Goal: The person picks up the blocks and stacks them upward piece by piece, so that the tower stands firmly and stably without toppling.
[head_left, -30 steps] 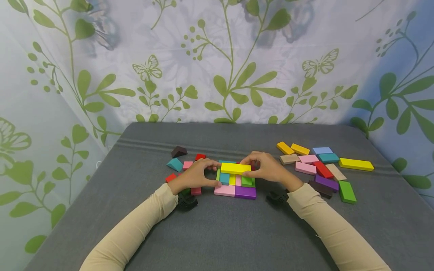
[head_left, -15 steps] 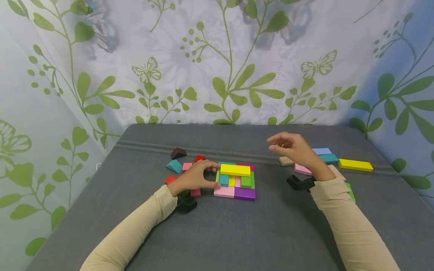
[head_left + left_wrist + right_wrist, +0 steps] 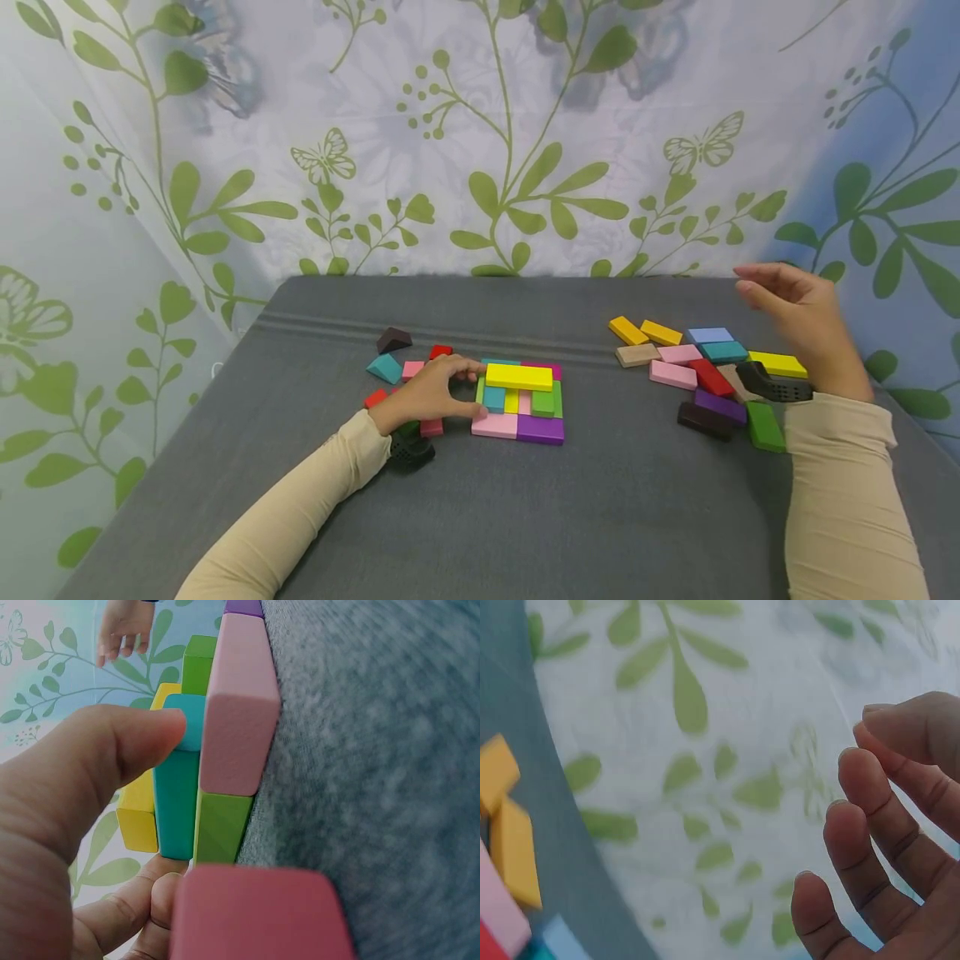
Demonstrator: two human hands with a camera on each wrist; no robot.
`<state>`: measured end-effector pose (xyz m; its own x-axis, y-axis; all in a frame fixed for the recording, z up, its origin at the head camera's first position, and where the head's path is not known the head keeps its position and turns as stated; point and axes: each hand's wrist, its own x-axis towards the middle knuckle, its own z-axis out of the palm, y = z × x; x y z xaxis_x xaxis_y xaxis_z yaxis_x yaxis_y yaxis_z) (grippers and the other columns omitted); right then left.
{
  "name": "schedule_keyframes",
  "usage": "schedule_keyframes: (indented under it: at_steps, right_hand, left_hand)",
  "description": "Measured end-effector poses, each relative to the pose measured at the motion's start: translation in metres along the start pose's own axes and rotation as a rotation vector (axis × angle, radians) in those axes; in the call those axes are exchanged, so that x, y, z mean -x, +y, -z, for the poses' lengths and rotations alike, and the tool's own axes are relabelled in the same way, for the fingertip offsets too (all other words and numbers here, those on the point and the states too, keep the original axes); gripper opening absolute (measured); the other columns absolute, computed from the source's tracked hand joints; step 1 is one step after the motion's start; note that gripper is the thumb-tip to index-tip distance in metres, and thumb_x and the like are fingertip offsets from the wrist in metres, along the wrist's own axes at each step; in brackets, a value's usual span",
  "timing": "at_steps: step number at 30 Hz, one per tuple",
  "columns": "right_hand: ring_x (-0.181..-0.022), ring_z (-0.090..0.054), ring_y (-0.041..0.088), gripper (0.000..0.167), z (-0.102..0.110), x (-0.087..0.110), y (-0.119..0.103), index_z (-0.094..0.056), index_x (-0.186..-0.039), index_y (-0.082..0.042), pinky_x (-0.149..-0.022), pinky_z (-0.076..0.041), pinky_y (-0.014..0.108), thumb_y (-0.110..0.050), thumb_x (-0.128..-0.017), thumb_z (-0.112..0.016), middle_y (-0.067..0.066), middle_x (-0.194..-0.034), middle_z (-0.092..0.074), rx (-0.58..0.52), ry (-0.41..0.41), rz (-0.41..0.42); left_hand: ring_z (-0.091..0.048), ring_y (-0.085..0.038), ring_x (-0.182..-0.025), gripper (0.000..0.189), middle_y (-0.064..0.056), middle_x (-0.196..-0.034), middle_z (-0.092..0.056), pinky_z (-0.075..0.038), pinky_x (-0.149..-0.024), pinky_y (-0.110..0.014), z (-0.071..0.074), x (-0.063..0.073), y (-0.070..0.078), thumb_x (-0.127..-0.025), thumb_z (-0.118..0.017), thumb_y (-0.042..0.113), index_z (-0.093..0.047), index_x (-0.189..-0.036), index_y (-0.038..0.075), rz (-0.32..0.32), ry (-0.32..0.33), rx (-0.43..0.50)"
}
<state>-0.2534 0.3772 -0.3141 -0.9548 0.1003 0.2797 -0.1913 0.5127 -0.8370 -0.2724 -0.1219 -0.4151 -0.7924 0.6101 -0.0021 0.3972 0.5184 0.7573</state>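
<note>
A low layered stack of coloured blocks sits mid-table. A bright yellow block [image 3: 519,377] lies across its top toward the back. My left hand [image 3: 435,387] is at the stack's left side; in the left wrist view its thumb [image 3: 154,735] and fingers pinch the teal block [image 3: 176,799] at its two ends. Pink [image 3: 493,426] and purple [image 3: 540,430] blocks form the stack's front edge, and a green block [image 3: 543,403] lies on its right part. My right hand [image 3: 806,321] is raised at the far right, fingers loosely bent, holding nothing.
Loose flat blocks lie at the right, among them a red block [image 3: 712,377], a dark brown block [image 3: 705,421] and a long yellow block [image 3: 777,364]. Left of the stack are a teal triangular block [image 3: 385,367], a dark triangular block [image 3: 393,339] and several red and pink pieces.
My right hand has let go of the yellow block on the stack and moved right and up, past the loose blocks. My left hand has stayed at the stack.
</note>
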Motion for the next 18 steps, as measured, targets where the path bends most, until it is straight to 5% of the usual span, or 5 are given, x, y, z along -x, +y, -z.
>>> schedule_keyframes:
  at_steps: [11, 15, 18]
  right_hand:
    - [-0.09, -0.056, -0.003, 0.026, 0.037, 0.019, 0.065, -0.082, -0.11, -0.029, -0.071, -0.045, 0.004, -0.01, -0.108, -0.064, -0.033, -0.097, -0.068, -0.148, 0.211, -0.204]
    - [-0.088, -0.05, -0.011, 0.036, 0.049, 0.03, 0.089, -0.074, -0.106, -0.043, -0.068, -0.042, 0.007, -0.011, -0.109, -0.058, -0.041, -0.094, -0.059, 0.029, 0.184, -0.264]
    - [-0.089, -0.049, -0.006, 0.032, 0.056, 0.035, 0.104, -0.075, -0.125, -0.032, -0.067, -0.042, 0.011, -0.013, -0.109, -0.054, -0.014, -0.114, -0.071, 0.211, 0.134, -0.321]
  left_hand:
    - [-0.054, -0.022, -0.112, 0.069, -0.003, -0.118, -0.062, -0.049, -0.105, -0.042, 0.0, -0.001, -0.002, -0.09, -0.088, 0.032, -0.064, -0.146, 0.0, -0.015, -0.01, 0.006]
    - [-0.053, -0.022, -0.113, 0.069, -0.003, -0.118, -0.062, -0.049, -0.105, -0.043, 0.0, 0.0, -0.001, -0.09, -0.088, 0.032, -0.064, -0.146, 0.001, 0.0, -0.009, 0.01]
    - [-0.053, -0.023, -0.114, 0.069, -0.004, -0.118, -0.062, -0.049, -0.105, -0.043, 0.0, 0.0, -0.001, -0.09, -0.088, 0.031, -0.064, -0.146, 0.001, 0.005, -0.009, 0.012]
